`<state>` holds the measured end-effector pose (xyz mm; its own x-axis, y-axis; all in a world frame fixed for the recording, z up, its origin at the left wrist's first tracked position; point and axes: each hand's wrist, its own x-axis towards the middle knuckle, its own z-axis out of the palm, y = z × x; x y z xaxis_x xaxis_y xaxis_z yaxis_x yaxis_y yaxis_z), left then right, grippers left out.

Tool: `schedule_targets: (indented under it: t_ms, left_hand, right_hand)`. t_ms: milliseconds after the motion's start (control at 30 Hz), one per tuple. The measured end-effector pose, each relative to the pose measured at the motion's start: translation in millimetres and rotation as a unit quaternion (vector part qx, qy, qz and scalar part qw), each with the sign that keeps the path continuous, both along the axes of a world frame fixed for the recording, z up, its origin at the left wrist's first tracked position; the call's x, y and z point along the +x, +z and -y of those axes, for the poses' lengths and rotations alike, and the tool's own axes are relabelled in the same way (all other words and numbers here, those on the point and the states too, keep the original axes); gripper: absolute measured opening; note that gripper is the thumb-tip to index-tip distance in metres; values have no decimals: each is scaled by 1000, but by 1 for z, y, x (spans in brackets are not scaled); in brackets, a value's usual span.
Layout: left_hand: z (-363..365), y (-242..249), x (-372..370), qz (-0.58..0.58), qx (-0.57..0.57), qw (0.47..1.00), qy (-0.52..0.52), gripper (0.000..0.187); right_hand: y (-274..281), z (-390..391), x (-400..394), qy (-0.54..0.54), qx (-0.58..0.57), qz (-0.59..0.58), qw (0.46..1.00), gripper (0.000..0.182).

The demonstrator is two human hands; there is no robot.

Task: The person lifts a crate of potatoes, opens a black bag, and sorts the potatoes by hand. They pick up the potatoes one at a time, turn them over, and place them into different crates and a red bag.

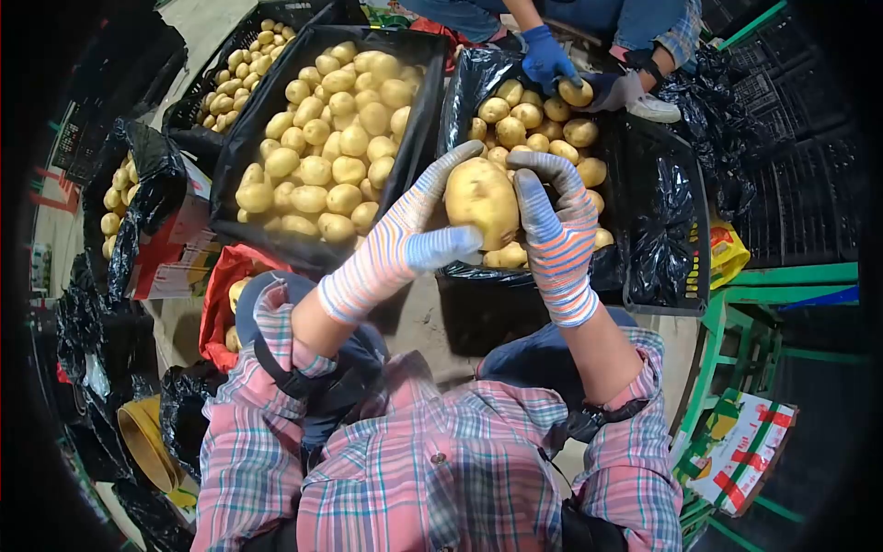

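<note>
A large yellow potato (482, 204) is held up between my two gloved hands, over a black-lined crate (457, 110) of potatoes. My left hand (411, 221), in a striped glove with grey fingertips, grips its left side, with the thumb across the lower edge. On the right side my right hand (556, 221), in a matching glove, presses its fingers against the potato. Directly behind it, more potatoes (527, 115) lie in the crate. Further left stands a second lined crate (428, 97) filled with potatoes.
Across the crate, a person's blue-gloved hand (549, 60) is by another potato (576, 92). Left are a red bag (216, 299), a cardboard box (175, 248) and a yellow bucket (147, 446). Right are a black-lined crate (664, 221), a green frame (708, 354) and a carton (750, 446).
</note>
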<state>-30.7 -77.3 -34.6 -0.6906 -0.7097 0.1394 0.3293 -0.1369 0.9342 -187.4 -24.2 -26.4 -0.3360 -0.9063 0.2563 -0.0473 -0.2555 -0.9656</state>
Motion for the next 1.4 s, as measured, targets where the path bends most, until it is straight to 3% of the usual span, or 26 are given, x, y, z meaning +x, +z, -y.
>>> schedule_targets:
  t_ms: [33, 67, 100, 167, 233, 300, 400, 433, 467, 500, 533, 567, 633, 700, 767, 833, 900, 967, 1000, 1033, 1100, 1167, 1233, 1300, 1367, 1400]
  left_hand:
    - [4, -6, -1, 1, 6, 1000, -1, 88]
    - [8, -10, -1, -17, 81, 997, -9, 85]
    - [12, -14, -3, -37, 155, 987, -19, 83]
    - [23, -14, 2, -93, 248, 964, 2, 69]
    - [38, -14, 9, -145, 309, 940, 23, 61]
    - [51, -17, 17, -167, 362, 916, 39, 53]
    - [57, -28, 20, -173, 392, 903, 38, 48]
    - [58, -33, 19, -179, 397, 900, 27, 47]
    - [58, -35, 18, -181, 401, 898, 27, 47]
    - [58, -36, 17, -171, 406, 897, 37, 45]
    - [57, -37, 16, -161, 411, 896, 48, 43]
    - [57, -38, 15, -159, 413, 895, 51, 43]
    - [57, -41, 13, -150, 418, 894, 53, 44]
    - [58, -42, 10, -127, 427, 892, 74, 43]
    - [57, -48, 8, -112, 416, 900, 71, 41]
    - [57, -54, 5, -117, 420, 898, 54, 42]
    - [55, -61, 2, -133, 436, 890, 32, 46]
    - [48, -58, 2, -77, 404, 911, 18, 47]
    - [44, -59, 3, -32, 402, 915, 16, 45]
    - [40, -59, 2, 14, 398, 917, 12, 44]
    - [33, -60, 2, 41, 405, 912, -50, 60]
    - [23, -63, 0, 42, 428, 895, -116, 69]
    - [22, -64, -2, 53, 459, 860, -216, 70]
    - [14, -60, -4, 52, 430, 876, -211, 66]
    - [12, -56, 1, 33, 457, 866, -201, 61]
    - [12, -55, 3, 17, 483, 854, -190, 55]
  right_hand:
    - [1, 3, 2, -15, -39, -39, 998, 20]
    - [13, -6, -3, 33, 90, 48, 994, 12]
    - [7, -2, -12, 44, 64, 59, 995, 13]
    - [6, 11, -46, -67, 8, 24, 997, 17]
    - [0, 23, -99, -170, -21, 77, 982, 23]
    - [-12, 31, -139, -213, 42, 27, 976, 23]
    - [-59, 45, -183, -84, 210, -104, 969, 20]
    - [-84, 50, -192, -58, 178, -296, 937, 20]
    - [-109, 57, -196, -47, 269, -342, 899, 23]
    - [-122, 65, -194, 18, 367, -340, 865, 26]
    - [-136, 69, -179, 47, 331, -367, 868, 29]
    - [-145, 74, -168, 56, 384, -410, 826, 35]
    - [-162, 81, -141, 121, 371, -471, 791, 50]
    - [-157, 84, -107, 64, 392, -581, 710, 60]
    - [-159, 88, -102, 60, 390, -573, 718, 60]
    - [-156, 92, -103, 77, 418, -592, 684, 56]
    - [-163, 87, -121, 77, 381, -598, 701, 54]
    - [-178, 82, -147, 42, 297, -420, 856, 56]
    - [-133, 77, -137, 39, 371, -242, 896, 60]
    - [-123, 69, -143, 63, 351, -118, 927, 65]
    - [-86, 52, -130, 138, 329, -19, 934, 53]
    - [-52, 45, -99, 235, 294, -136, 916, 50]
    - [-49, 50, -101, 280, 281, -169, 902, 46]
    - [-64, 75, -129, 125, 311, -33, 942, 44]
    - [-112, 95, -173, -17, 302, -174, 937, 44]
    - [-132, 104, -183, -20, 309, -297, 903, 43]
